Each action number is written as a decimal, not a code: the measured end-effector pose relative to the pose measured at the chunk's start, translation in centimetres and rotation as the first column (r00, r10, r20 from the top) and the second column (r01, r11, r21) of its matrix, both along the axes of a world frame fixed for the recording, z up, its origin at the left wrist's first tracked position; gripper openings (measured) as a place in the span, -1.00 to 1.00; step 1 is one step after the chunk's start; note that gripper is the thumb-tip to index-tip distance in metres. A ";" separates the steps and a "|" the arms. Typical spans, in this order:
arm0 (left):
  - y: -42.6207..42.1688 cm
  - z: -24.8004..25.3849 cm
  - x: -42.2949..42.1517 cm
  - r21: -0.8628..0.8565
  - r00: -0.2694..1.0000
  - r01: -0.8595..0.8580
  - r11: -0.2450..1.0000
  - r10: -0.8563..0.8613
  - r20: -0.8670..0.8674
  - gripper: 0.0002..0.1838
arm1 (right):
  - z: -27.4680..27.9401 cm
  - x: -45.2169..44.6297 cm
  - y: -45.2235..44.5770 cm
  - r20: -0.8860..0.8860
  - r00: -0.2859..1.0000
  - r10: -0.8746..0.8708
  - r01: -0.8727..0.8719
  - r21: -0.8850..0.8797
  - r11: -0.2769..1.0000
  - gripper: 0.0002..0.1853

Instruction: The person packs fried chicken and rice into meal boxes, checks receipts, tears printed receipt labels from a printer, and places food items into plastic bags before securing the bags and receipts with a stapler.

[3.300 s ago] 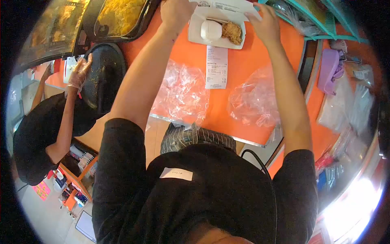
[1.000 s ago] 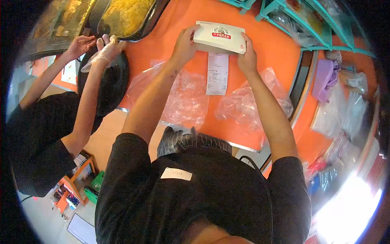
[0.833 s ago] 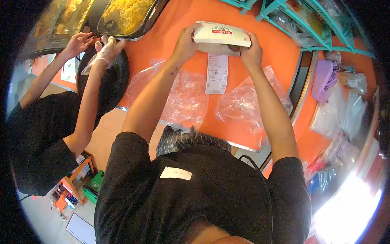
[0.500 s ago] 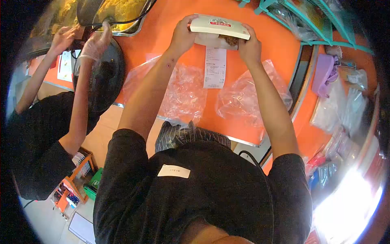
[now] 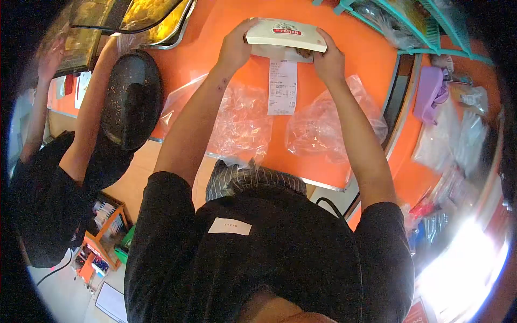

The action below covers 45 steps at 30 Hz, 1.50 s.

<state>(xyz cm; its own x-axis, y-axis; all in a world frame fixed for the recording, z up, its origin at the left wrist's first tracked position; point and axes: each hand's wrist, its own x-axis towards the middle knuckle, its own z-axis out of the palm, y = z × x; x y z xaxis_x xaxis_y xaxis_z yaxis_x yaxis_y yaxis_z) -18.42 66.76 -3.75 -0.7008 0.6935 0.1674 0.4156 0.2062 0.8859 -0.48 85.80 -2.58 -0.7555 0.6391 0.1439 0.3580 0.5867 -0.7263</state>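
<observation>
Orange tabletop (image 5: 361, 46), plastic bags (image 5: 242, 126) at near edge. Box (image 5: 285, 35) beyond receipt (image 5: 283, 89), left hand (image 5: 236, 47) and right hand (image 5: 329, 60) grasping its ends; lid folded over, front gap unclosed.

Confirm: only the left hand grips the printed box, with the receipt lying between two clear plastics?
No, the head view shows the right hand gripping the printed box too, with the left hand. The receipt does lie between the clear plastics.
</observation>
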 end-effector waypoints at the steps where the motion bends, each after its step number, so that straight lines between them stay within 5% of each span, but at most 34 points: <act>1: -0.1 -0.1 0.2 0.014 0.997 0.002 1.000 -0.003 0.082 -0.46 | -0.2 0.0 0.1 0.011 1.000 0.002 -0.002 -0.026 1.000 -0.48; 7: -0.8 -0.1 0.8 -0.246 0.998 0.009 0.969 -0.023 -0.054 -0.30 | 0.9 0.0 -0.8 -0.019 1.000 0.005 -0.007 -0.079 0.997 -0.45; 10: -0.9 0.5 1.3 -0.094 0.992 0.116 0.989 -0.120 -0.039 -0.26 | 0.1 -0.1 -0.4 -0.039 0.999 0.015 -0.017 -0.036 0.999 -0.43; 16: -1.8 0.0 0.5 -0.196 0.929 0.103 0.975 -0.165 -0.331 -0.22 | 0.8 0.7 -0.7 -0.106 0.992 0.063 -0.069 -0.046 0.997 -0.37; 19: -2.0 0.9 0.5 -0.201 0.970 0.109 0.974 -0.148 -0.192 -0.27 | -0.2 1.1 -0.6 -0.161 0.978 0.130 -0.120 0.072 0.990 -0.37; 22: -1.9 0.8 0.7 -0.157 0.990 0.045 0.987 -0.065 -0.122 -0.39 | 0.4 1.1 -0.4 -0.132 0.984 0.117 -0.123 -0.043 0.991 -0.39; 31: -0.3 4.3 -0.4 -0.148 0.913 -0.104 0.984 0.035 -0.407 -0.68 | -0.1 0.7 0.1 -0.113 0.992 0.055 -0.051 0.032 0.998 -0.51; 34: -0.5 4.8 -0.3 -0.117 0.880 -0.068 0.991 0.005 -0.475 -0.58 | -1.1 0.7 0.6 -0.164 0.984 0.064 -0.064 0.005 0.998 -0.52; 37: -1.2 1.4 -0.3 -0.018 0.910 -0.052 0.998 0.040 -0.413 -0.59 | -1.0 0.5 0.4 -0.110 0.992 0.067 -0.056 0.096 0.994 -0.50; 40: -0.9 1.8 1.9 -0.052 0.992 -0.126 0.991 0.126 -0.008 -0.61 | -1.1 0.5 0.2 -0.139 0.988 0.065 -0.050 0.110 0.993 -0.49; 45: 0.6 0.5 1.8 0.089 0.982 -0.173 0.981 0.165 0.093 -0.61 | -0.3 0.5 0.0 -0.099 0.994 0.043 -0.039 0.046 0.998 -0.49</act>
